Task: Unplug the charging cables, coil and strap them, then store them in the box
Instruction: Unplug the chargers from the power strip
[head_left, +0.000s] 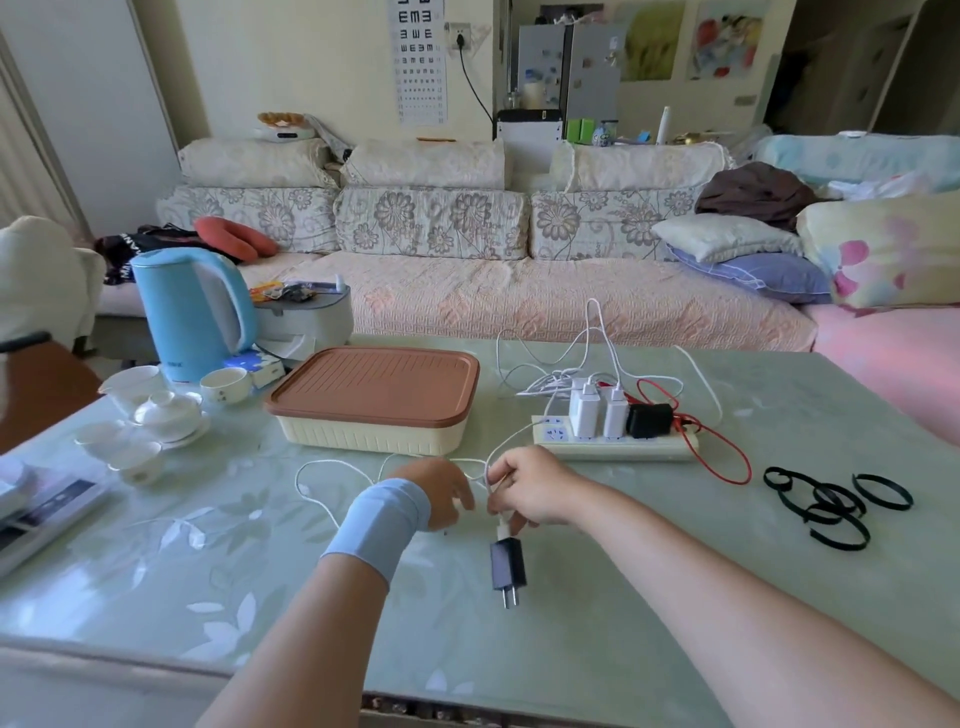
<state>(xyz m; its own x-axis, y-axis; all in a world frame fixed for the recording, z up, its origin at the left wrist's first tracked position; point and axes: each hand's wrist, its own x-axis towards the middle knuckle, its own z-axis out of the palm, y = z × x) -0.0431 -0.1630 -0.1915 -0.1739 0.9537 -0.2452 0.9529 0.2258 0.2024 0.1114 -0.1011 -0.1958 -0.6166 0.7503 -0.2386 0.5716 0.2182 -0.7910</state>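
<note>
Our right hand (530, 486) pinches the white cable (317, 488), its black charger (508, 564) dangling over bare bench (597, 623); left hand (441, 493) fingers close on the cable beside it. The lidded box (374, 397) and power strip (618, 444) sit just beyond.

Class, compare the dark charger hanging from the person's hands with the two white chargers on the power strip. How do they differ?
The dark charger is unplugged, its prongs bare and pointing down; the white chargers stand plugged into the power strip. The dark charger dangles from its white cable, held in the right hand; the white chargers are untouched. All have white cables attached.
</note>
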